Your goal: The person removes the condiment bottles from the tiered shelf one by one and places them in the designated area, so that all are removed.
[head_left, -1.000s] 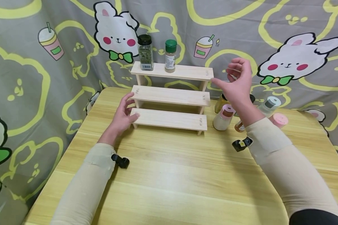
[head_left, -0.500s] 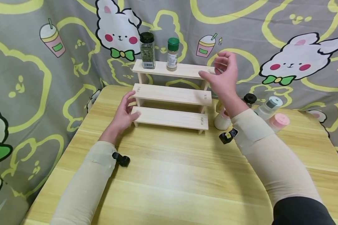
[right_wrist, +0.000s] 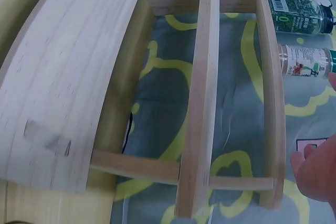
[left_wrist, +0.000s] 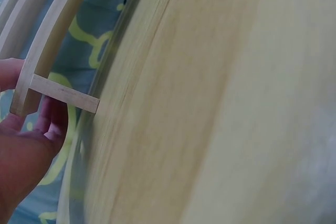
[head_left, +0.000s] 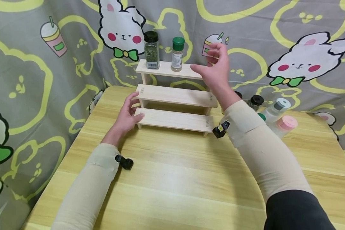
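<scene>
A three-tier wooden rack [head_left: 175,95] stands on the table. My left hand [head_left: 125,116] grips its left end, thumb on the lowest shelf; in the left wrist view the fingers [left_wrist: 55,116] curl under that shelf's end [left_wrist: 25,95]. On the top shelf are a glass jar of dried green herbs [head_left: 152,54] with a black lid and a smaller spice shaker [head_left: 177,59] with a green cap. My right hand [head_left: 217,65] is over the top shelf's right end, fingers bent apart from the thumb with nothing between them. The thumb points toward the spice shaker, a gap away.
Right of the rack, several bottles stand on the table, partly behind my right forearm: a black-lidded jar [head_left: 256,101], a clear bottle [head_left: 271,112] with a white cap and a pink-capped one [head_left: 287,123]. A patterned curtain [head_left: 247,38] hangs close behind the rack.
My right hand has moved left from beyond the rack's right end to over the top shelf, closer to the spice shaker. My left hand keeps its grip on the rack.
</scene>
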A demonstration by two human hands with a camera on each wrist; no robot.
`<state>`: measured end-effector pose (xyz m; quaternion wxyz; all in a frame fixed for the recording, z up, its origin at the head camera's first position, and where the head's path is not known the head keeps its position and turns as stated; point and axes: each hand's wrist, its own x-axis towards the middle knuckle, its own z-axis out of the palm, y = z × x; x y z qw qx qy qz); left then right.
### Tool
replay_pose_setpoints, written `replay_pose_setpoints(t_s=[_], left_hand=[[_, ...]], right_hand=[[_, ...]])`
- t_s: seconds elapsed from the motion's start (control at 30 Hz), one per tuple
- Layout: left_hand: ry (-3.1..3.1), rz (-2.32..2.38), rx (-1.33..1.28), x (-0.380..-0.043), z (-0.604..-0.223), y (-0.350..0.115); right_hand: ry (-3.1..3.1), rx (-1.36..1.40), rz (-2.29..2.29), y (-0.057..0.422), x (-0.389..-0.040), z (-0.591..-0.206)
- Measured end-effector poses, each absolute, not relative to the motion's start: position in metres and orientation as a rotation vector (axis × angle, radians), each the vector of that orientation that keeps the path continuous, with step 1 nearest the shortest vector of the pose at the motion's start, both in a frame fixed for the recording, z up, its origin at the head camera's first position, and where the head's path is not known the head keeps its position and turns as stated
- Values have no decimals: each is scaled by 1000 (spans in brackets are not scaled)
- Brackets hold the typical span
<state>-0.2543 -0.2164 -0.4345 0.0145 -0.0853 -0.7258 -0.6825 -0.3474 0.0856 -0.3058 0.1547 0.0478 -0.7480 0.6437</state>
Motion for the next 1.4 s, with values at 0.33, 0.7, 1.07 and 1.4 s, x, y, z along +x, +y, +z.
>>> replay_pose_setpoints(t_s=[0.33, 0.7, 1.07, 1.4], left_hand=[[-2264, -2122, -258, -255, -434, -217], [-2248, -2130, -259, -256, -434, -216], [-2227, -2140, -267, -255, -436, -216], [-2233, -2135, -263, -256, -436, -217]], right_hand=[[-2202, 127, 1814, 65, -358, -305], [-2217, 136, 1874, 41, -364, -301], [-2193, 157, 1901, 23, -366, -307], [-2185, 95, 1892, 13, -367, -305]])
